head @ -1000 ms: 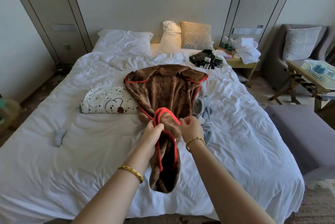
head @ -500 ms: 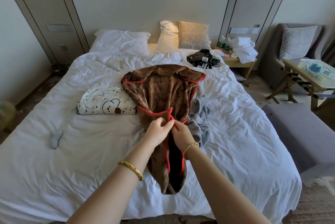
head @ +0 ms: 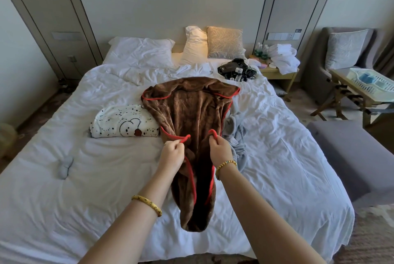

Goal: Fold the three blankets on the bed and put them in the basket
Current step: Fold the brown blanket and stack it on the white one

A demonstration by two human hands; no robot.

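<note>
I am counting three blankets on the bed [head: 64,210]: going from the left, a folded white blanket with black spots [head: 124,121], a brown blanket with red trim [head: 191,114] sprawling down the middle, and a crumpled grey-blue blanket [head: 237,135] peeking out at its right edge. A small grey bundle [head: 65,166] is lying alone on the sheet at the far left, and three pillows are leaning at the headboard.

My left hand [head: 171,153] is reaching out over the bed, fingers curled in, pinching the red hem of the brown blanket between thumb and fingertips. My right hand [head: 220,149] is doing the same just beside it, fingers curled tight around another bit of red hem. The two hands are holding apart, with brown cloth sagging between them and hanging down toward the foot of the bed. Both forearms are stretching forward, each wearing a gold bracelet.

The white basket [head: 372,81] is sitting on a wooden stand at the far right, well apart from the bed, near a grey armchair [head: 315,67].
</note>
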